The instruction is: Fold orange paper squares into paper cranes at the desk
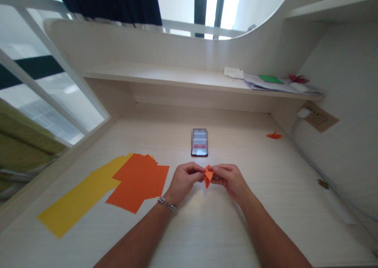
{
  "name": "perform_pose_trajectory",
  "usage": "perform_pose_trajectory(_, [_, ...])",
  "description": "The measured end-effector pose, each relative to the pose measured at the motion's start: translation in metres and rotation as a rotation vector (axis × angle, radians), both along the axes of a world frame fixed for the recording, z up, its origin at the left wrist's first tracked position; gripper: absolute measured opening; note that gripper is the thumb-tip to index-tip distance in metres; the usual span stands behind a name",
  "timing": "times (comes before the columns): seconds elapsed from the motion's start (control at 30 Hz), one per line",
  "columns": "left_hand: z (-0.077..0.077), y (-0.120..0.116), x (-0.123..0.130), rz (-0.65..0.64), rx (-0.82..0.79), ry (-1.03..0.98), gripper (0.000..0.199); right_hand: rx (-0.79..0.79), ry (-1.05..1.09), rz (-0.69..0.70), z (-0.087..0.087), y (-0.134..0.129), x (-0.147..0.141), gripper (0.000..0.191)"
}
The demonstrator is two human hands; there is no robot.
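Head view: both hands are pinching a small folded orange paper (208, 176) over the pale desk (236, 228).
Left hand (183, 181) and right hand (232, 183) are closed on it from each side; uneven pressing could be making the crease crooked or tearing it, near loose orange sheets (137, 183) and a phone (199, 142).

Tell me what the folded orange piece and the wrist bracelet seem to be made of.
The folded orange piece looks like thin matte paper, with crisp creases. The chain bracelet looks like polished metal, perhaps steel, from the bright shine on its links.
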State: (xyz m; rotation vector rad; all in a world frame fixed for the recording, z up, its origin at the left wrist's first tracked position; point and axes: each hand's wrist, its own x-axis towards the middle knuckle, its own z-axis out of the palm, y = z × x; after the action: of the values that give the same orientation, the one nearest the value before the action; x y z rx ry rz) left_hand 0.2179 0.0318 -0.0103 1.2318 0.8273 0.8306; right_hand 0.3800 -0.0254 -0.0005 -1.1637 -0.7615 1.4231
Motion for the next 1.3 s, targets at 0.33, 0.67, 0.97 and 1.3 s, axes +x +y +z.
perform_pose_trajectory(0.33, [0.0,-0.001,0.002,-0.009,-0.034,-0.026,0.022,0.034,-0.104,-0.077,-0.011,0.004,-0.005,0.028])
perform_pose_trajectory(0.67, [-0.002,-0.004,0.007,-0.041,-0.123,-0.014,0.033,0.115,-0.233,-0.247,-0.013,0.005,-0.012,0.029])
perform_pose_trajectory(0.97, [0.0,-0.007,0.004,-0.217,0.033,0.18,0.024,0.125,-0.253,-0.115,-0.011,0.004,-0.002,0.045])
perform_pose_trajectory(1.3, [0.01,-0.01,0.002,-0.073,0.325,0.271,0.025,0.081,-0.259,-0.146,-0.008,0.005,-0.005,0.023])
